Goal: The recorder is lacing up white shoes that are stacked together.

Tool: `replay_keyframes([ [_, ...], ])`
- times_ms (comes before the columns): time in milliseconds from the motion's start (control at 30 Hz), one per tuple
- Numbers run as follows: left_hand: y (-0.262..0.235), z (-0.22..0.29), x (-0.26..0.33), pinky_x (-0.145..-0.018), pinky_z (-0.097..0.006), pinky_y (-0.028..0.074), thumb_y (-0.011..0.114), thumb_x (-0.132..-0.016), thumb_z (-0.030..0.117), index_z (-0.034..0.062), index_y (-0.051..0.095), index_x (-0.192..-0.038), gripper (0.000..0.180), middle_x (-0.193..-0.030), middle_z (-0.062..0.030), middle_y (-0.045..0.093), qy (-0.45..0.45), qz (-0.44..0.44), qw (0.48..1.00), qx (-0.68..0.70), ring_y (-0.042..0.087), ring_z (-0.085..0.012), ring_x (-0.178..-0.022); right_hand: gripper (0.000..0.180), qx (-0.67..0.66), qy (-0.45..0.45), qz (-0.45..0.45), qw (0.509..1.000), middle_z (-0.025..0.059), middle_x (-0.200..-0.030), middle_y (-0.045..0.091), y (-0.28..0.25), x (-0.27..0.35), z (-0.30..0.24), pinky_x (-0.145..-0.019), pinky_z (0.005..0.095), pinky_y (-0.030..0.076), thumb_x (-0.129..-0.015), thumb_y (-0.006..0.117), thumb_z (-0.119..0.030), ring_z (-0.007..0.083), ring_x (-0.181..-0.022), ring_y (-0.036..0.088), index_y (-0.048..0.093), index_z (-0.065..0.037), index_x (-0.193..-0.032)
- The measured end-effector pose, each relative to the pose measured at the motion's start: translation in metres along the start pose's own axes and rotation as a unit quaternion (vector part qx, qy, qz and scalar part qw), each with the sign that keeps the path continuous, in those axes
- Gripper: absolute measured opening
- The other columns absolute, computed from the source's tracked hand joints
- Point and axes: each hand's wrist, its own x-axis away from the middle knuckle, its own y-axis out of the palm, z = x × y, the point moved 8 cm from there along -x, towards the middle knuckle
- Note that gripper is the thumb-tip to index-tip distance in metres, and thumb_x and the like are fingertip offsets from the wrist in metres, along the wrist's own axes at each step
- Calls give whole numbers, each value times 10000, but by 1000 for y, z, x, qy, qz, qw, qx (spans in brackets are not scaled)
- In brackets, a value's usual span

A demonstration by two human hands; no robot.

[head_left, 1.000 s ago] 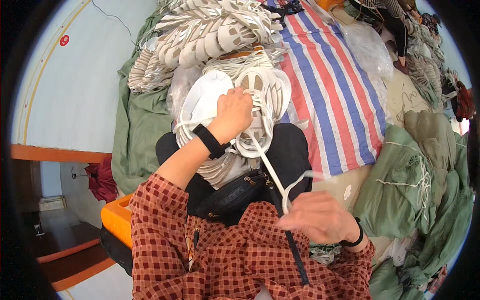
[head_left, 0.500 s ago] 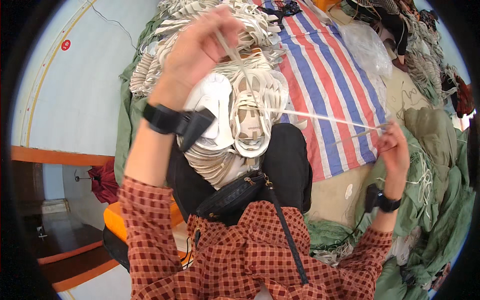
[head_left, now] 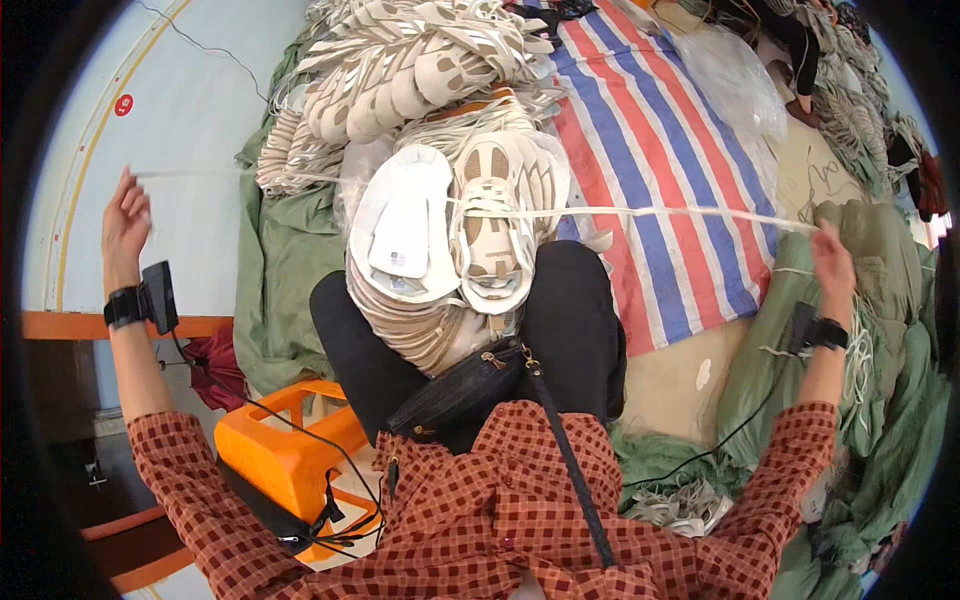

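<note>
Since the left hand (head_left: 127, 215) has swung from over the shoe pile (head_left: 410, 75) to the far left, I judge the lace (head_left: 680, 211) mostly free of slack. Left fingers pinch a faint strand; right hand (head_left: 832, 262) grips the other, stretched across the striped sheet (head_left: 665, 270). Between: beige shoe (head_left: 488, 240), near the knees (head_left: 575, 310).
</note>
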Motion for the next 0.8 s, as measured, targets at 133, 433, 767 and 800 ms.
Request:
replay_keyframes([
  [133,-137,149,21,-540,-186,415,520,-922,-1,-82,484,-1191,283,-864,-49,536,58,6,996,-70,483,-91,-653,160,99,66,-201,972,33,-874,648,267,69,133,-695,269,487,-874,599,-145,95,-753,597,624,-36,-989],
  [433,-125,52,34,-898,-256,485,446,-967,131,-79,457,-1262,362,-1239,-168,552,114,110,946,-282,528,-198,-1162,244,332,-6,-347,877,-2,-651,613,468,208,198,-543,250,435,-808,672,-232,78,-576,535,681,12,-795],
  [767,173,-257,193,-524,-201,459,549,-875,111,22,658,-955,162,-750,-12,628,-102,-285,834,-461,550,-54,-580,266,371,-141,-230,889,36,-545,558,494,202,202,-503,294,386,-795,683,-241,85,-523,470,647,16,-736],
  [800,201,-274,210,-502,-209,460,521,-854,80,-1,655,-963,191,-716,-8,613,-81,-336,810,-474,548,-60,-563,266,373,-141,-230,888,36,-545,558,491,200,206,-503,294,386,-795,683,-241,85,-523,470,647,16,-736],
])
